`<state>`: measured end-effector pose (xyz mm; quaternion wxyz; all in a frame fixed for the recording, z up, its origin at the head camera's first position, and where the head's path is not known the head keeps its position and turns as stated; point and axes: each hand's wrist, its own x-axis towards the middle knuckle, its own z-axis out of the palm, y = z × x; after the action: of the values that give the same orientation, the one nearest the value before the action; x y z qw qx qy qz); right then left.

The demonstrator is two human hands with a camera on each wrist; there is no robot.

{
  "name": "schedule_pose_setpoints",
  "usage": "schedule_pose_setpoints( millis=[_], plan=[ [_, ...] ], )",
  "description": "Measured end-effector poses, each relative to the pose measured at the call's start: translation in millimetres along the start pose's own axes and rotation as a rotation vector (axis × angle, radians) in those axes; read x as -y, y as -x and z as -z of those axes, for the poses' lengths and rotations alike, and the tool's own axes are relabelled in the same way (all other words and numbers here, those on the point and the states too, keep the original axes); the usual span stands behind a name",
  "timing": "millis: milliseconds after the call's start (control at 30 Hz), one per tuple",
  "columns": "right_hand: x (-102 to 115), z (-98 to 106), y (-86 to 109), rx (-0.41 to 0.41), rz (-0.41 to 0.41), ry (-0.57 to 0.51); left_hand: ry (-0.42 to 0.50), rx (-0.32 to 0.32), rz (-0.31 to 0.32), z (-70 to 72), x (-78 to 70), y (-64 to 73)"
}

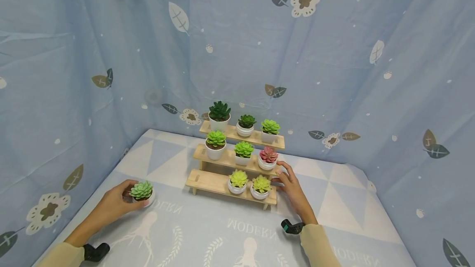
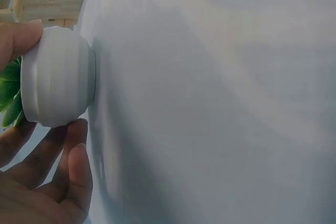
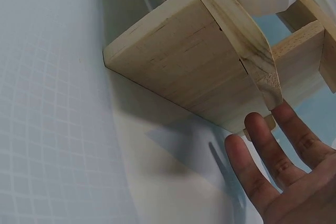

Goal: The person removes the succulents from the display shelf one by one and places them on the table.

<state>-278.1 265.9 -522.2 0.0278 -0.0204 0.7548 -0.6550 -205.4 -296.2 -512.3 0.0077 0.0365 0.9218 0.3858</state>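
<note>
My left hand pinches a small potted succulent with pale green leaves, left of the stand. In the left wrist view its white ribbed pot sits between thumb and fingers, its base right at the cloth. At the right end of a three-tier wooden plant stand is my right hand, fingers extended. In the right wrist view a fingertip meets the end of a plank. Nearest that hand are a pink succulent on the middle tier and a yellow-green one on the bottom tier.
Three succulents, including a dark green one, line the top tier. Two green ones share the middle tier, and another yellow-green plant stands on the bottom tier, whose left part is bare wood. Behind the cloth-covered table hangs a blue curtain.
</note>
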Motion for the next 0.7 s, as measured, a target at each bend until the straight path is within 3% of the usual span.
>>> schedule_pose_setpoints(
  millis=[400,700],
  plan=[
    [-1.8,-1.4,-0.9,-0.012,-0.005,0.003,0.011,0.039,0.008,1.3,-0.4,0.1],
    [-1.6,-1.7,-0.9,-0.011,0.003,-0.001,0.007,0.028,-0.108,8.6,-6.3,-7.8]
  ],
)
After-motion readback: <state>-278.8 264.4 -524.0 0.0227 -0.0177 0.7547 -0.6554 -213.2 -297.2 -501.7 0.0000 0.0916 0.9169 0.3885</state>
